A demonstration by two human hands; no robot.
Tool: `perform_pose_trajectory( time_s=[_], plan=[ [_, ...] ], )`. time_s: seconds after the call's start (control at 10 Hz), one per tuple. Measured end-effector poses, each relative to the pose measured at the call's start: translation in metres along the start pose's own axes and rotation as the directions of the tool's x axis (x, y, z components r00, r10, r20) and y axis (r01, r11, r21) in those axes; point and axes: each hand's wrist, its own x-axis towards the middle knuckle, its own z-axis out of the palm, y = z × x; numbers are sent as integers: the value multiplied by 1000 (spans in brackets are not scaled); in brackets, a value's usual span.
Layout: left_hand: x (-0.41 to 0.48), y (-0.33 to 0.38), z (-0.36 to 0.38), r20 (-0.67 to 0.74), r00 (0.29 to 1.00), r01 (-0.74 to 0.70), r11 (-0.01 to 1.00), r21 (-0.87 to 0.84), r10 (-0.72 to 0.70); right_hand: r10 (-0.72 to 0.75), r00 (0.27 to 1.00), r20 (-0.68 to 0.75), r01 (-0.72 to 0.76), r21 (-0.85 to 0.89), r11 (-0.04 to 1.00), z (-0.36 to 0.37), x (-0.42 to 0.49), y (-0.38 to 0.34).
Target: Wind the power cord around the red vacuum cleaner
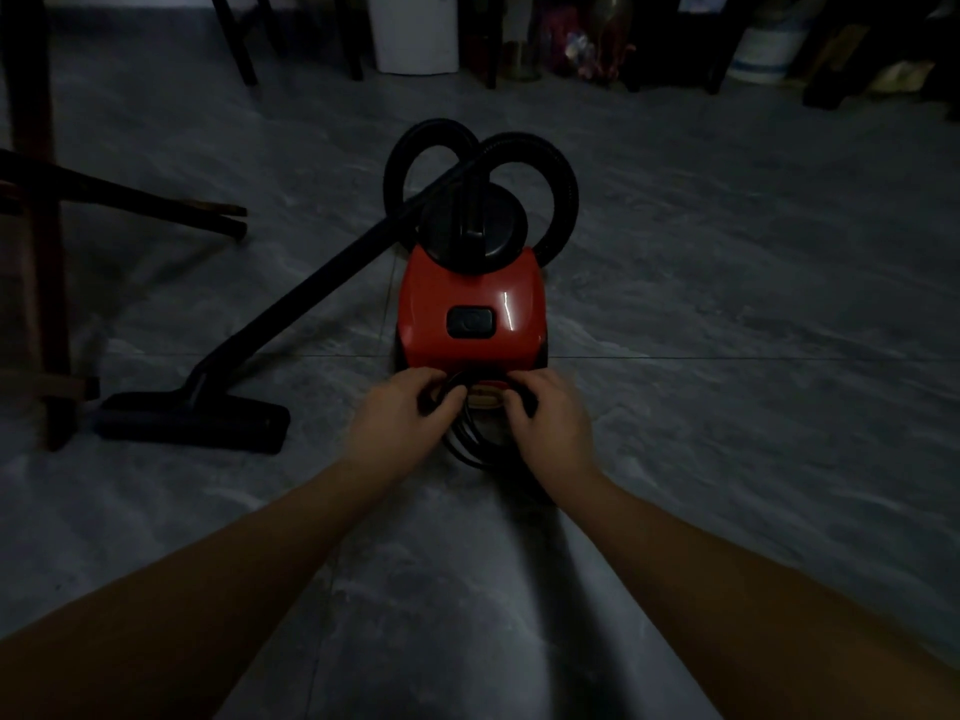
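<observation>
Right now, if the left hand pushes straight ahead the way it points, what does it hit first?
Likely the rear face of the red vacuum cleaner. The left hand already grips the power cord right against it, though depth is hard to judge.

The room was dim. The grey marbled tile floor (727, 304) showed thin joint lines. At the left stood dark wooden furniture legs (36, 200). Along the far edge were more dark chair legs (244, 49), a white cylindrical bin (413, 33) and a white round container (769, 49).
</observation>
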Motion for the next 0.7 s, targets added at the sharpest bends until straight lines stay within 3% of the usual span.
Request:
perform_pose_trajectory(
  time_s=[0.3, 0.6, 0.7],
  plan=[
    [-3, 8, -9, 77, 997, -13, 998, 57, 9, 0, 999, 43, 3, -51, 999, -18, -4, 8],
    [-5, -7, -7, 151, 981, -148, 968, 203, 119, -90, 965, 245, 124, -126, 984, -29, -18, 25],
    [-9, -12, -6, 84, 987, -155, 962, 226, 139, -14, 986, 166, 26, -72, 997, -31, -19, 24]
  ],
)
